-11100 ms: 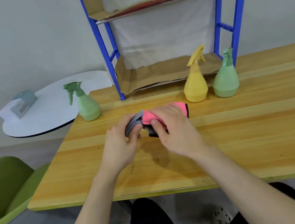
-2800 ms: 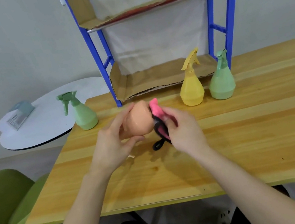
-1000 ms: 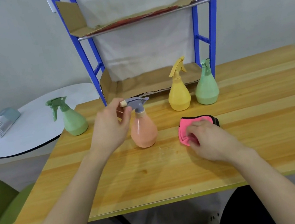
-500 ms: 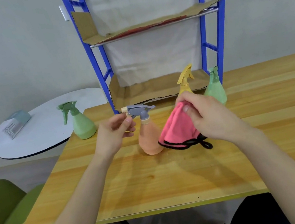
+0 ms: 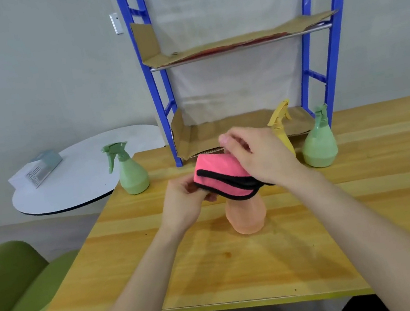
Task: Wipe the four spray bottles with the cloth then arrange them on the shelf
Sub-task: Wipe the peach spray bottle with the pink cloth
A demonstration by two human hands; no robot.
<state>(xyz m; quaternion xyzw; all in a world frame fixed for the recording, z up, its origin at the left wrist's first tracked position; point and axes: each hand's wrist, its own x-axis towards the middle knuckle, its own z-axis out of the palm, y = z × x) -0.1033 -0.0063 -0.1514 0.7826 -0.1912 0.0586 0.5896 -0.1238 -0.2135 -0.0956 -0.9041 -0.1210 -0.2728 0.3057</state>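
Since half a second ago the right hand (image 5: 262,159) has lowered the pink cloth (image 5: 221,177), gripped in its fingers, over the head of the orange bottle (image 5: 246,216) standing mid-table (image 5: 246,271). The left hand (image 5: 182,206) curls beneath, seemingly pinching the hidden nozzle, so wiping has likely resumed.

Neck + trigger of orange bottle (image 5: 246,216) hidden under pink cloth (image 5: 220,177) btwn both hands; only lower body shows below them. L hand (image 5: 183,204) fingertips tucked under cloth edge, can't tell what they pinch. Body of yellow bottle (image 5: 280,117) mostly behind R hand (image 5: 261,157). Top of shelf (image 5: 150,82), beyond hands, cut by upper edge. Far left of L hand: green chair (image 5: 3,278) cut by frame edge; print on box (image 5: 36,170) too small to read.
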